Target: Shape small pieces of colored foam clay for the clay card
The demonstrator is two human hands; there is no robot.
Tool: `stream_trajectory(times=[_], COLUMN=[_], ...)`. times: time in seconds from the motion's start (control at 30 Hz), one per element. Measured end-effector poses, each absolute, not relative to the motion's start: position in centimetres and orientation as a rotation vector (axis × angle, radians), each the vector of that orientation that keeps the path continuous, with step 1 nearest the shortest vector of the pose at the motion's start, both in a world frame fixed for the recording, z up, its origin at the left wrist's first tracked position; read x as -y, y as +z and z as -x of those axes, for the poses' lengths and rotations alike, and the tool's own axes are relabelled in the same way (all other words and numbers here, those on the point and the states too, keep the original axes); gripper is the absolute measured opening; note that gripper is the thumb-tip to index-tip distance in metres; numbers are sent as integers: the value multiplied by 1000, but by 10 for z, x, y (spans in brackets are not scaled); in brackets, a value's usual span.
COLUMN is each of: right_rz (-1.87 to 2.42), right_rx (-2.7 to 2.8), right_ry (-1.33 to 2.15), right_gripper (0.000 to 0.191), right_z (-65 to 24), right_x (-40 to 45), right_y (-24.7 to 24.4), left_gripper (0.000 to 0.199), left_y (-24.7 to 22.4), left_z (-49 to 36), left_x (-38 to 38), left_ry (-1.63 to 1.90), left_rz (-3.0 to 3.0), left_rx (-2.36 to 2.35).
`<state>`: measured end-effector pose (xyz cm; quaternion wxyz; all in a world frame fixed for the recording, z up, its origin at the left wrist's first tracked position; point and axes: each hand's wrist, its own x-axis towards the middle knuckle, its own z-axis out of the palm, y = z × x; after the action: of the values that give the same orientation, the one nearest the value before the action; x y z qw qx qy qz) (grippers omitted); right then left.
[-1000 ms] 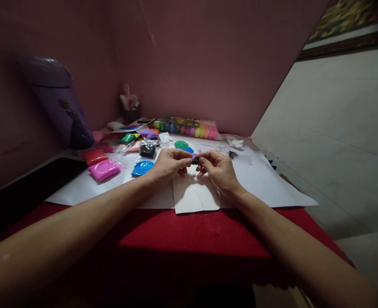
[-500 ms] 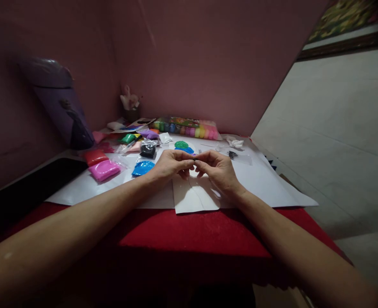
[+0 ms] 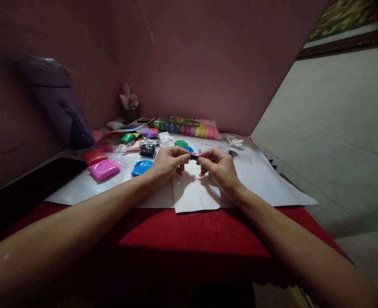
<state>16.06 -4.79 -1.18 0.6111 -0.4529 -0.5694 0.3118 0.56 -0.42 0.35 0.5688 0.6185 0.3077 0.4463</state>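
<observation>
A small strip of black modelling clay (image 3: 194, 157) spans the gap between my two hands. One end is pinched between the thumb and forefinger of my left hand (image 3: 169, 162); my right hand (image 3: 220, 167) pinches the other end the same way. Both hands hover over a white sheet of paper (image 3: 195, 196), which has faint creases or lines. Just behind the fingers, green clay (image 3: 181, 143) and blue clay (image 3: 189, 149) lie on the paper, partly hidden by my hands. To the left are a bag of black clay (image 3: 147, 148) and a bag of blue clay (image 3: 142, 167).
Pink (image 3: 103, 170) and red (image 3: 94, 156) clay bags lie left. A long pack of coloured clay (image 3: 189, 127) rests against the wall. Crumpled tissue (image 3: 235, 141) and black scraps (image 3: 232, 154) are at right. A red cloth (image 3: 189, 231) covers the table.
My hands have moved slightly apart, and more of the black clay now shows between the fingertips as a short strip.
</observation>
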Motion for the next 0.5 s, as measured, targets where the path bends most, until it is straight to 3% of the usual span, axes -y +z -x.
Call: stream_trajectory(times=[0.5], right_rz=[975], right_rx=[1361], right_ry=[811], right_gripper=[17], right_z=[-161], right_x=[47], right_y=[-15], left_gripper=[15], left_y=[2], left_z=[-4], left_x=[1], left_ry=[930], left_rz=[-1526], left_rx=[-658])
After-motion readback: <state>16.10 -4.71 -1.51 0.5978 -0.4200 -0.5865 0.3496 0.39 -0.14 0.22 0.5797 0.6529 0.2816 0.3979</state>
